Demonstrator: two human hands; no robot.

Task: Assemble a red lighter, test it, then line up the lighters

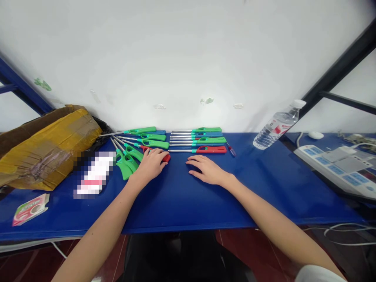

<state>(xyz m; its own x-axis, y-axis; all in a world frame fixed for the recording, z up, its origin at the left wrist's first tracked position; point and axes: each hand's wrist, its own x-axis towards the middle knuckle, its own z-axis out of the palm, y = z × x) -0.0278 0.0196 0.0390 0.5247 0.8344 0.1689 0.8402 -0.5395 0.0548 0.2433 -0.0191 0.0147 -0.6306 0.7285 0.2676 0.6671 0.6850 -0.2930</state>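
While the left hand (150, 165) clasps a red plastic lighter (166, 158), the right hand (205, 169) lies open.

Person wearing white sleeve (319, 274) on right arm, soft-looking fabric, hem showing at bottom corner of view. Right forearm (273, 219) and left forearm (100, 231) going bare, long and slim, no markings showing. Left hand (151, 164) and right hand (207, 169) going ungloved, fingers slender and tapering. Dark clothing (176, 254) showing at bottom of view between arms, black or nearly so, too dim for seams or fastenings.
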